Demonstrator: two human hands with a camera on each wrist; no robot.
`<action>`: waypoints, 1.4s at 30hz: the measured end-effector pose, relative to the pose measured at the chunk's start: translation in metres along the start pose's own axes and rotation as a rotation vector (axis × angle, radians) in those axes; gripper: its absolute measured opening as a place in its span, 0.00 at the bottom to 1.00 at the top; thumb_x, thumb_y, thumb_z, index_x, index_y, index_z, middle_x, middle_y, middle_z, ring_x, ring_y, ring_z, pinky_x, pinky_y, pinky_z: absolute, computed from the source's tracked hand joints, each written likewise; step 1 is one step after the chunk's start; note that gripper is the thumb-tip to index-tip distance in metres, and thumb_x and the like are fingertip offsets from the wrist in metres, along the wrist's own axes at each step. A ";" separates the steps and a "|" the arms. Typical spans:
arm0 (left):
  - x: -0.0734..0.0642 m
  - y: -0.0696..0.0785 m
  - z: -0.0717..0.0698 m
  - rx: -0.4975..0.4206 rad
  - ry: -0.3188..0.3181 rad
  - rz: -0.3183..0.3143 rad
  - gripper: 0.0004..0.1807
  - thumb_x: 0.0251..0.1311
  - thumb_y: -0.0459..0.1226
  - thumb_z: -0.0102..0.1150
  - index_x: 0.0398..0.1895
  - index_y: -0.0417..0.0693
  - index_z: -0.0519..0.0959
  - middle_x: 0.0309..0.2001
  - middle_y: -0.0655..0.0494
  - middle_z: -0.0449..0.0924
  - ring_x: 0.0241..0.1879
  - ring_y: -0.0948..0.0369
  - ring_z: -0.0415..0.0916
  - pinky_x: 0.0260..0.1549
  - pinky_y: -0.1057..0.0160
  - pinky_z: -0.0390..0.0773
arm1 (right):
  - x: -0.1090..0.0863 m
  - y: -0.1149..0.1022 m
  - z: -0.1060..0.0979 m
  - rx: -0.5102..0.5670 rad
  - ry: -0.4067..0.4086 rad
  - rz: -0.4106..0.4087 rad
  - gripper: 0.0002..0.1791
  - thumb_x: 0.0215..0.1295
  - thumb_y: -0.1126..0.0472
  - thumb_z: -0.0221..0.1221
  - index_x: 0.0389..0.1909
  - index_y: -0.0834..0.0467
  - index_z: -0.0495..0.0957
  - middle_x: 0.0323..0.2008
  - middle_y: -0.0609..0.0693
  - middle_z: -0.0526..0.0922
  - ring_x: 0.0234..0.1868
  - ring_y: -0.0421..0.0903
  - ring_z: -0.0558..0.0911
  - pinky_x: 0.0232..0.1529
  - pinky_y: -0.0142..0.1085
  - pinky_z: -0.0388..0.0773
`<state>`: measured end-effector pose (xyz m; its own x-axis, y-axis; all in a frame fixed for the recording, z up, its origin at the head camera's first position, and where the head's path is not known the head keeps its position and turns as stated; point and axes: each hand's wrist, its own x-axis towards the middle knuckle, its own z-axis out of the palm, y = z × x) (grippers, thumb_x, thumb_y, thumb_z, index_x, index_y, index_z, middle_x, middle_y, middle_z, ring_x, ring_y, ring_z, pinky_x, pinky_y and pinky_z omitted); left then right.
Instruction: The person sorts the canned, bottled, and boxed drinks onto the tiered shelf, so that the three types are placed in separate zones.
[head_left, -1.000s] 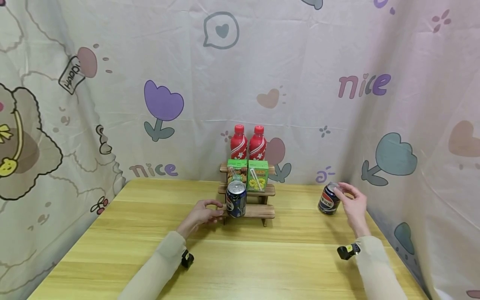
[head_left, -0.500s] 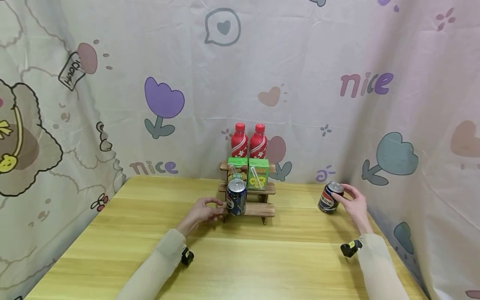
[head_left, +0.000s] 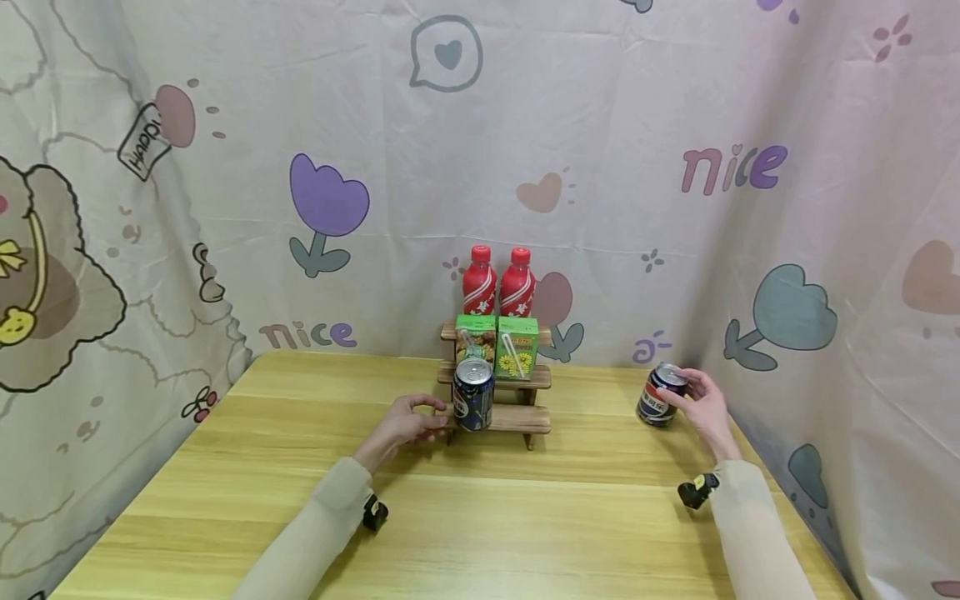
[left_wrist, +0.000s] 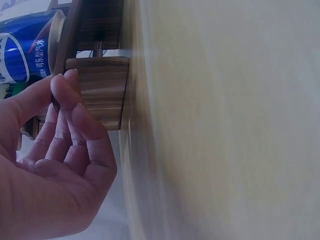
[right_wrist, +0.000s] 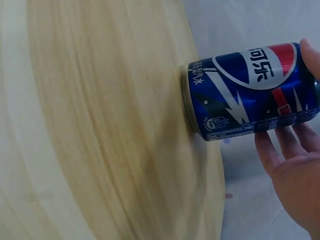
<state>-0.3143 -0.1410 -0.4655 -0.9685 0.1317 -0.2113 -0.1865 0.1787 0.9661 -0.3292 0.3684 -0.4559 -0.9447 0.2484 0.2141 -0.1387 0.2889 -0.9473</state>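
Note:
My left hand pinches the left end of the lowest step of a small wooden tiered stand; the left wrist view shows thumb and fingertips at the step's edge. A dark blue cola can stands upright on that step, close beside those fingertips. On the right side of the table, my right hand grips a second blue cola can near its top. In the right wrist view, the thumb lies on one side of this can and the fingers on the other, with its base at the tabletop.
Two green drink cartons stand on the middle step, and two red bottles on the top one. A wood-grain table lies beneath everything. Printed curtains hang behind and at both sides.
My right hand's thumb and fingers have shifted from the lid of the right can to around its upper sides. The left hand keeps its place at the stand.

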 end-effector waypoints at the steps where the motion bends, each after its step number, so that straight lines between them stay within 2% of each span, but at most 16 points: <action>1: 0.000 0.000 0.000 0.003 0.000 0.002 0.17 0.59 0.31 0.65 0.52 0.43 0.79 0.33 0.46 0.86 0.19 0.63 0.76 0.21 0.68 0.77 | 0.000 0.000 0.000 -0.001 -0.004 0.005 0.26 0.57 0.61 0.71 0.54 0.46 0.70 0.55 0.41 0.75 0.49 0.27 0.72 0.52 0.23 0.68; 3: 0.000 0.000 0.000 0.008 -0.001 0.006 0.17 0.58 0.31 0.66 0.52 0.43 0.79 0.33 0.46 0.86 0.19 0.63 0.76 0.21 0.68 0.77 | 0.001 0.000 0.001 -0.033 -0.017 0.017 0.28 0.57 0.60 0.70 0.55 0.45 0.67 0.61 0.49 0.73 0.53 0.31 0.71 0.58 0.29 0.69; 6: 0.000 0.001 -0.001 0.012 -0.001 0.009 0.17 0.58 0.31 0.66 0.52 0.43 0.79 0.33 0.45 0.86 0.19 0.63 0.76 0.22 0.67 0.77 | 0.002 0.001 0.003 -0.037 -0.027 0.019 0.33 0.57 0.61 0.70 0.59 0.51 0.63 0.68 0.64 0.66 0.60 0.43 0.71 0.66 0.45 0.67; 9: 0.000 0.001 -0.001 0.012 -0.004 0.005 0.17 0.58 0.32 0.66 0.51 0.43 0.79 0.34 0.44 0.86 0.20 0.63 0.77 0.22 0.67 0.78 | 0.002 0.003 0.005 -0.025 -0.016 0.031 0.37 0.56 0.62 0.71 0.62 0.52 0.60 0.70 0.66 0.63 0.66 0.54 0.68 0.69 0.53 0.63; 14: -0.001 0.000 -0.001 0.019 -0.011 0.004 0.18 0.58 0.32 0.67 0.52 0.43 0.80 0.34 0.44 0.86 0.20 0.63 0.77 0.23 0.66 0.78 | 0.002 0.006 0.008 0.024 0.029 0.046 0.36 0.54 0.64 0.72 0.59 0.48 0.62 0.71 0.66 0.62 0.69 0.60 0.65 0.70 0.55 0.61; 21: 0.000 0.000 0.000 0.009 -0.007 0.003 0.18 0.57 0.32 0.67 0.52 0.44 0.80 0.33 0.44 0.86 0.19 0.63 0.76 0.22 0.66 0.78 | -0.003 0.006 0.010 0.013 0.086 0.081 0.37 0.51 0.59 0.75 0.58 0.45 0.64 0.69 0.62 0.67 0.68 0.55 0.68 0.68 0.51 0.65; 25: -0.001 0.001 -0.001 0.009 -0.008 -0.001 0.17 0.57 0.32 0.67 0.51 0.44 0.80 0.32 0.44 0.86 0.18 0.63 0.76 0.21 0.67 0.77 | -0.007 0.004 0.012 -0.003 0.097 0.092 0.37 0.49 0.58 0.76 0.57 0.45 0.66 0.64 0.56 0.74 0.60 0.44 0.74 0.59 0.34 0.73; 28: -0.001 0.002 -0.001 0.012 -0.011 0.002 0.17 0.57 0.32 0.66 0.51 0.44 0.80 0.32 0.45 0.86 0.18 0.63 0.76 0.21 0.67 0.77 | -0.009 0.002 0.014 -0.009 0.084 0.065 0.36 0.48 0.58 0.76 0.56 0.47 0.66 0.56 0.47 0.78 0.52 0.34 0.74 0.48 0.22 0.71; 32: -0.001 0.001 -0.002 0.006 -0.015 0.008 0.17 0.57 0.31 0.67 0.51 0.43 0.80 0.33 0.44 0.86 0.19 0.63 0.76 0.21 0.67 0.77 | -0.012 -0.001 0.018 0.005 0.055 0.026 0.36 0.49 0.60 0.76 0.57 0.52 0.66 0.49 0.37 0.79 0.48 0.30 0.75 0.46 0.21 0.71; 35: -0.001 0.000 -0.001 0.000 -0.015 0.005 0.18 0.57 0.32 0.67 0.51 0.42 0.79 0.33 0.44 0.86 0.19 0.63 0.76 0.21 0.67 0.77 | -0.016 -0.004 0.023 -0.002 0.034 0.016 0.37 0.50 0.60 0.75 0.58 0.53 0.66 0.50 0.40 0.79 0.47 0.29 0.76 0.46 0.22 0.73; 42: -0.001 0.000 -0.002 0.010 -0.017 -0.002 0.17 0.57 0.31 0.66 0.51 0.43 0.80 0.33 0.44 0.86 0.20 0.63 0.76 0.22 0.66 0.78 | -0.022 -0.014 0.036 -0.024 0.013 0.001 0.38 0.50 0.59 0.75 0.60 0.56 0.65 0.60 0.57 0.76 0.49 0.30 0.74 0.48 0.20 0.71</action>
<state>-0.3137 -0.1428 -0.4646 -0.9653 0.1477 -0.2154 -0.1864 0.1882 0.9643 -0.3169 0.3259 -0.4561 -0.9409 0.2603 0.2167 -0.1309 0.3107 -0.9414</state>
